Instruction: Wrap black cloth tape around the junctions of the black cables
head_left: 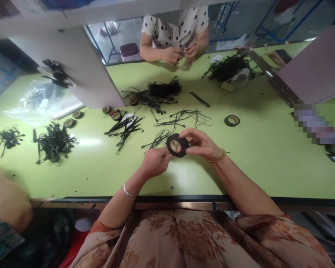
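Observation:
My right hand (200,144) grips a roll of black tape (170,149) by its right side, thumb and fingers pinching the edge. Close against the roll's lower left, my left hand (157,161) is closed in a pinch; a thin dark piece shows at its fingertips, too small to name. Just beyond the hands lie thin black cables (158,139) with loops, and more loose cables (181,118) spread behind them. A second black tape roll (232,120) rests flat on the green table to the right.
Across the green table (268,160), a person in a dotted shirt (174,33) works with both hands. Cable piles (56,143) lie left, with a larger heap (229,69) at back right. A dark flat strip (200,99) lies mid-table. White partitions (80,70) stand on it. Another person's arm (8,193) reaches in left.

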`<state>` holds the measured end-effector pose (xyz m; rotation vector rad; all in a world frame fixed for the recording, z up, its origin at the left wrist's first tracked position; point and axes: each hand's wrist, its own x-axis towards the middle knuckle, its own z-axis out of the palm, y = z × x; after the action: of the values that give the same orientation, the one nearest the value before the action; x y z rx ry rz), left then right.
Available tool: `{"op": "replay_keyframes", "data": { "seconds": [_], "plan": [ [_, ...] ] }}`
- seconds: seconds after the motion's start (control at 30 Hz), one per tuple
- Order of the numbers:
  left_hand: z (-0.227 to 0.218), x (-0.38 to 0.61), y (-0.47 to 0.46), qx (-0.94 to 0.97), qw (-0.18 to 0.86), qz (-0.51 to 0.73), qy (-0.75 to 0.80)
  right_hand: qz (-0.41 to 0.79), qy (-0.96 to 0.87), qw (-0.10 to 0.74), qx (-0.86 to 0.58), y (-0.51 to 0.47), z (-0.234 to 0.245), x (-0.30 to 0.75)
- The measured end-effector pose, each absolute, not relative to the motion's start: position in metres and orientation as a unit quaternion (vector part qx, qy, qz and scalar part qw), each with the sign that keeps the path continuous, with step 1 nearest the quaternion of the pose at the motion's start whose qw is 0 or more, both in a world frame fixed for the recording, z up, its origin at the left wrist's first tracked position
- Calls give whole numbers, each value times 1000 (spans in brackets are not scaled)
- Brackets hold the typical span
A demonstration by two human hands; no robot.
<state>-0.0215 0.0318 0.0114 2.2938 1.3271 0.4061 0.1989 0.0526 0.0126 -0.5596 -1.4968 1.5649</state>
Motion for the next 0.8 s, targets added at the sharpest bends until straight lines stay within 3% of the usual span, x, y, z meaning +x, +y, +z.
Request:
{"op": "replay_keyframes", "data": {
  "seconds": [0.23, 0.37, 0.53, 0.73, 0.8],
  "plan": [
    [17, -18, 36, 788, 172, 87, 585, 253, -801, 429, -333, 38, 29, 191],
    [12, -21, 39, 789, 175, 96, 582, 114, -826, 421, -356, 39, 21, 183],
    [6, -27, 44, 773, 259, 170, 554, 53, -819, 424, -383, 41, 11, 177],
    [7, -30, 45, 761, 137, 212, 598, 38, -825, 406, -392, 41, 5, 173],
    [7, -30, 44, 758, 151, 213, 598, 50, -831, 388, -396, 40, 3, 172]
  ]
}}
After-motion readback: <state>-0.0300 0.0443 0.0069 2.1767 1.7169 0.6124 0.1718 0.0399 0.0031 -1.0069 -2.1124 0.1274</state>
